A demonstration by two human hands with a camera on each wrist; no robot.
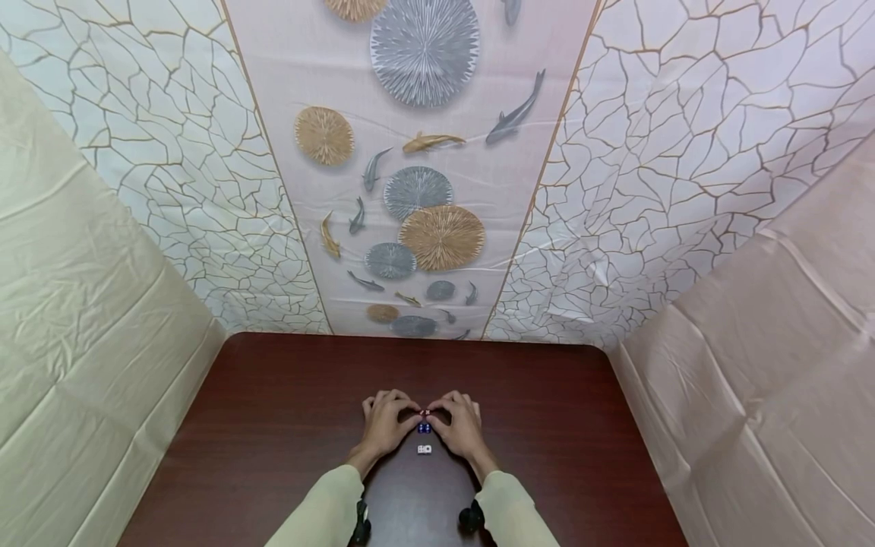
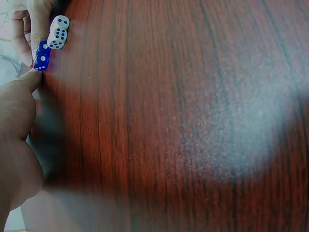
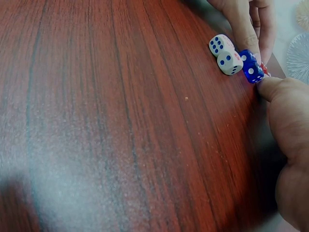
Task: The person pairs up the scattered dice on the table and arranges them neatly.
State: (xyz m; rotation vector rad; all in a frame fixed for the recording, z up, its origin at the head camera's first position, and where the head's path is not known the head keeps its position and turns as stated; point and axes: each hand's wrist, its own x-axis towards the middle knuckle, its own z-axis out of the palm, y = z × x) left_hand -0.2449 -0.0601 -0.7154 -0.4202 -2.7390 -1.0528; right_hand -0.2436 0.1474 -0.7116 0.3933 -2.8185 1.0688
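Note:
Two red dice (image 1: 425, 412) sit side by side on the dark wooden table, between the fingertips of both hands. My left hand (image 1: 386, 422) pinches the left end of the red pair with thumb and index finger. From the other side, my right hand (image 1: 462, 425) pinches the right end the same way. Just nearer to me lies a pair of blue dice (image 1: 424, 428), close to both thumb tips. Nearer still are two white dice (image 1: 424, 450), touching each other. In the right wrist view, the red die (image 3: 265, 70) is mostly hidden behind the blue dice (image 3: 251, 71).
The reddish-brown table (image 1: 287, 425) has rounded far corners. A patterned cloth (image 1: 417, 137) with fish and round leaf shapes hangs behind it. Beige cloth (image 1: 82, 365) walls in the left side, and more beige cloth (image 1: 772, 365) the right.

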